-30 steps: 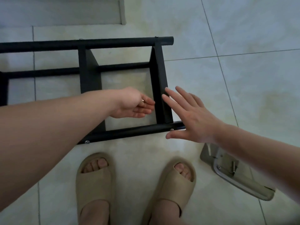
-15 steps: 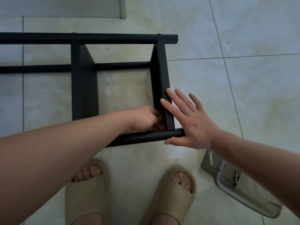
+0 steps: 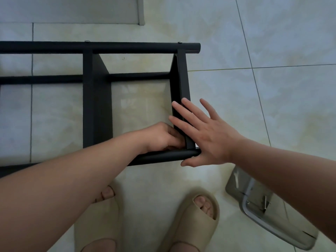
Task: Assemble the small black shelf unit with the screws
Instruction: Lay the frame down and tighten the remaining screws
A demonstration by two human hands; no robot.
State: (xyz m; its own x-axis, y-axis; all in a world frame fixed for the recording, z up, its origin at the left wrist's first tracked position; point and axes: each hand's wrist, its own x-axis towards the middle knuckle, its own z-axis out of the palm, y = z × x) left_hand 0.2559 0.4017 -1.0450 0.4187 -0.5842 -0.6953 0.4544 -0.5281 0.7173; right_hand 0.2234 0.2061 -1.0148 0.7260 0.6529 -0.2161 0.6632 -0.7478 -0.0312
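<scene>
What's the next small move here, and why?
Likely twist the screw in with the left hand: its fingers are curled at the inner corner where the panel meets the near tube, and the right hand lies flat on the panel, bracing it. The screw is hidden.

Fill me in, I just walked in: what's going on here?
A person is assembling a black shelf frame lying on the floor. The right hand presses flat against its end panel, while the left hand, fingers curled, works at the inside corner by the near rail; what it holds is hidden.
</scene>
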